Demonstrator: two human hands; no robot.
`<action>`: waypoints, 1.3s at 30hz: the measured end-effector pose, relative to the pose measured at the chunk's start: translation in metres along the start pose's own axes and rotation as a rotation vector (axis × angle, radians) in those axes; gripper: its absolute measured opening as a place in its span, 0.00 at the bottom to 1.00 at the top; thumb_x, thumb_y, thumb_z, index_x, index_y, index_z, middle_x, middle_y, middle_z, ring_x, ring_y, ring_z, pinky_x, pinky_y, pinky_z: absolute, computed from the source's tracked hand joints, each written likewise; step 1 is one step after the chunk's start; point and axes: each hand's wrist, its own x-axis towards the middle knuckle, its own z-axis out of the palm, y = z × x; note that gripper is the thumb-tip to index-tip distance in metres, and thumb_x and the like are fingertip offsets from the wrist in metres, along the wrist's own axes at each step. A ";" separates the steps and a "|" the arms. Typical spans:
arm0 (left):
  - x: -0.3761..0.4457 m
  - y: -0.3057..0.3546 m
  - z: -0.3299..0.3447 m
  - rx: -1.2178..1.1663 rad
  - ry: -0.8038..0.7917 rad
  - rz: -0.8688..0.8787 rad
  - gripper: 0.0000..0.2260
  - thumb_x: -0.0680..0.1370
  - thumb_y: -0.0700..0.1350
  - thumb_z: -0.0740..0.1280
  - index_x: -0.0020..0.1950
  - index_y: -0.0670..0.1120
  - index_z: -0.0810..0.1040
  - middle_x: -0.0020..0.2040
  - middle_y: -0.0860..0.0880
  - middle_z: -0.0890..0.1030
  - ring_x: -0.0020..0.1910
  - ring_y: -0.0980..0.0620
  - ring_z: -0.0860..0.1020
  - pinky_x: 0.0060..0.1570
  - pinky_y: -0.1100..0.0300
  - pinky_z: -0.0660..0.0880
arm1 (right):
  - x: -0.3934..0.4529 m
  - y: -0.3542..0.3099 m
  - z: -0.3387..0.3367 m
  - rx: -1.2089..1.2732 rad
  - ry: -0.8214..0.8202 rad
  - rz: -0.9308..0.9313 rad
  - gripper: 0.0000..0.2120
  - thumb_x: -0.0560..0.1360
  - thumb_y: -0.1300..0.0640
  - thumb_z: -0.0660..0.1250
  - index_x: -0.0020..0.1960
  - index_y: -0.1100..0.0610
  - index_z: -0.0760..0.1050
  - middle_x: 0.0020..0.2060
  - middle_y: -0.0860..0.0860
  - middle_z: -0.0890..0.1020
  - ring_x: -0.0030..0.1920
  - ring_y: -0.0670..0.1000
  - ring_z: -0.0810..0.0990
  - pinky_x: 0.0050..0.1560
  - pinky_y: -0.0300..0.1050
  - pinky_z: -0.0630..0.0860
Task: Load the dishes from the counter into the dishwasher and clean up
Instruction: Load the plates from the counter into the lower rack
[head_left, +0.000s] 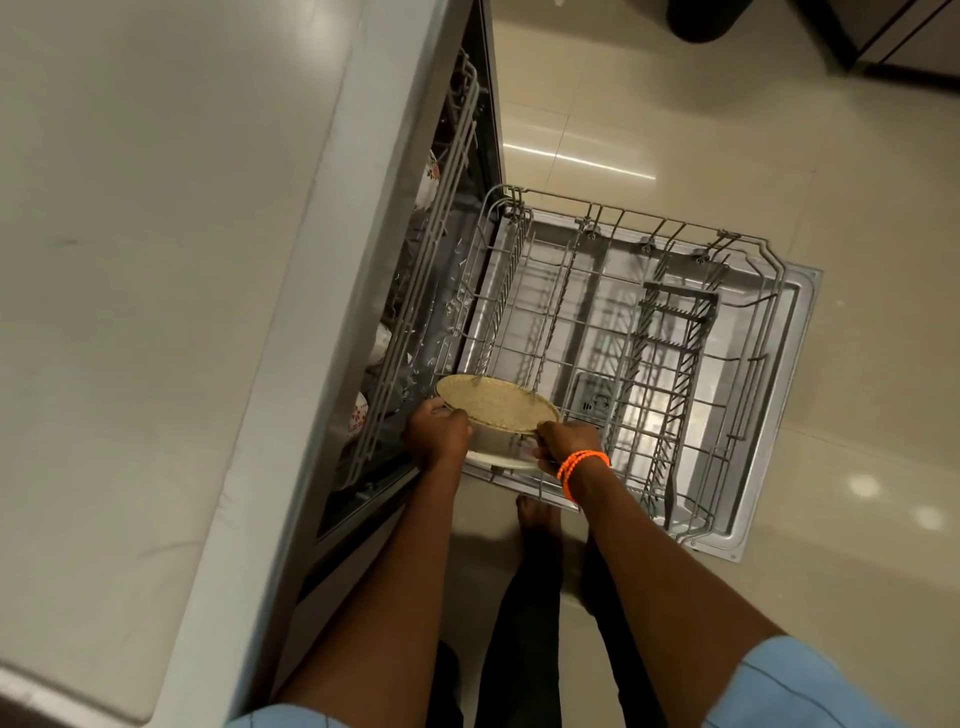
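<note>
A round golden woven-looking plate (496, 402) hovers over the near left corner of the pulled-out lower dishwasher rack (623, 332). My left hand (436, 434) grips its left rim and my right hand (563, 444), with orange bracelets on the wrist, grips its right rim. Under the golden plate a white dish (506, 460) shows between my hands; which hand holds it I cannot tell. The lower rack looks bare otherwise. The upper rack (447, 218) sits inside the machine with white flowered dishes (428, 179).
The dishwasher door (779, 415) lies open flat over the beige tiled floor. A pale counter (156, 260) fills the left side. My bare feet (537, 512) stand by the door's near edge. A dark round object (701, 21) stands on the floor at the top.
</note>
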 end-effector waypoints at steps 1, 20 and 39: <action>-0.002 -0.002 0.000 -0.012 -0.005 0.007 0.14 0.73 0.33 0.71 0.57 0.42 0.82 0.38 0.52 0.82 0.38 0.47 0.84 0.46 0.48 0.84 | 0.000 0.002 -0.001 0.011 -0.006 -0.003 0.02 0.77 0.65 0.65 0.46 0.63 0.75 0.31 0.57 0.78 0.25 0.51 0.77 0.28 0.40 0.73; -0.153 0.051 -0.053 0.194 -0.096 0.207 0.10 0.77 0.41 0.68 0.56 0.49 0.83 0.55 0.49 0.85 0.50 0.50 0.80 0.47 0.62 0.72 | -0.166 -0.046 -0.052 -0.573 0.125 -0.445 0.16 0.75 0.52 0.71 0.59 0.60 0.80 0.50 0.58 0.85 0.48 0.57 0.84 0.51 0.43 0.77; -0.359 0.085 -0.252 -0.076 0.211 0.409 0.08 0.75 0.45 0.67 0.45 0.47 0.86 0.45 0.51 0.87 0.47 0.52 0.83 0.51 0.57 0.79 | -0.449 -0.077 -0.028 -1.004 -0.104 -1.101 0.09 0.77 0.53 0.65 0.49 0.58 0.80 0.48 0.55 0.84 0.52 0.58 0.81 0.45 0.42 0.70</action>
